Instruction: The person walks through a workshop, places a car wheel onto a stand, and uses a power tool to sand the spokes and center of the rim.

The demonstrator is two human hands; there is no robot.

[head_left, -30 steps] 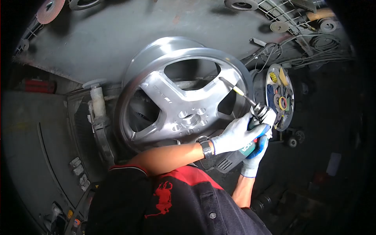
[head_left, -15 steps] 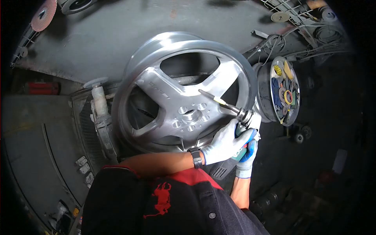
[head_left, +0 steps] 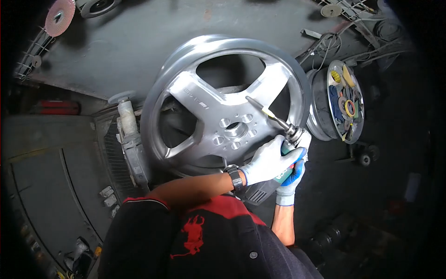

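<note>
A large bare-metal wheel rim (head_left: pixel 183 88) with wide spokes stands tilted in front of me. Both hands wear white gloves with blue palms and are wrapped round a green and grey power grinder (head_left: pixel 265 188). My left hand (head_left: pixel 267 162) grips its front end from the left, a black watch on that wrist. My right hand (head_left: pixel 292 179) holds the body from the right side. From the grinder's head a slim arm (head_left: pixel 278 122) with a pale yellow section reaches up-left. Its narrow tip overlaps the base of the upper right spoke, above the rim's centre hole.
On the right, another rim (head_left: pixel 333 104) holds tapes, discs and cloths. Left of the big rim stands a grey tool with a disc on top (head_left: pixel 127 118). A pink disc (head_left: pixel 60 17) hangs at the upper left. Cables (head_left: pixel 325 46) run along the upper right.
The rim, arms and surroundings sit slightly differently in view, with the rim a little higher and further right. The grip on the grinder is unchanged, and its tip stays near the same spoke base.
</note>
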